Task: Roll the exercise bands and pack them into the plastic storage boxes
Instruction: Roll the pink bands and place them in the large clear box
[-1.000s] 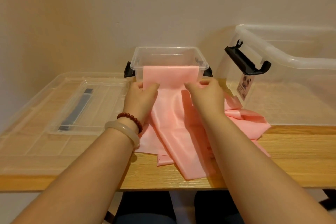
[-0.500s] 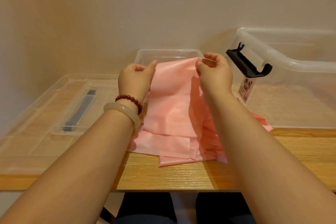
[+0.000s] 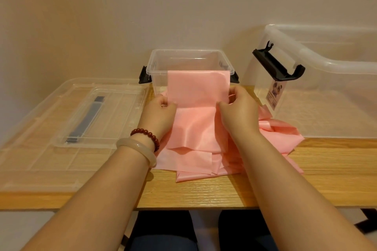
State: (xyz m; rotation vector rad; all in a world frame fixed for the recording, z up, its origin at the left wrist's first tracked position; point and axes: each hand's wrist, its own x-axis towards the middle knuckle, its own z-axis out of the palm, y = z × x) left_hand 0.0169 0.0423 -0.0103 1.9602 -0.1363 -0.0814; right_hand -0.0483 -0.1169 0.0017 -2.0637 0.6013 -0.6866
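Note:
A long pink exercise band (image 3: 195, 124) lies in loose folds on the wooden table, and its far end hangs over the front rim of a small clear storage box (image 3: 157, 61). My left hand (image 3: 158, 114) pinches the band's left edge just below that rim. My right hand (image 3: 238, 112) pinches the right edge at the same height. The rest of the band spreads in creased layers toward the table's front edge and to the right. Two bracelets circle my left wrist.
A large clear storage box (image 3: 326, 67) with a black latch (image 3: 277, 65) stands at the right. Two clear lids (image 3: 67, 120) lie stacked on the left half of the wooden table (image 3: 204, 193). A wall rises close behind the boxes.
Half a second ago both hands held the band's end raised above the small box. They have come down and toward me, and the end now hangs over the box's front rim.

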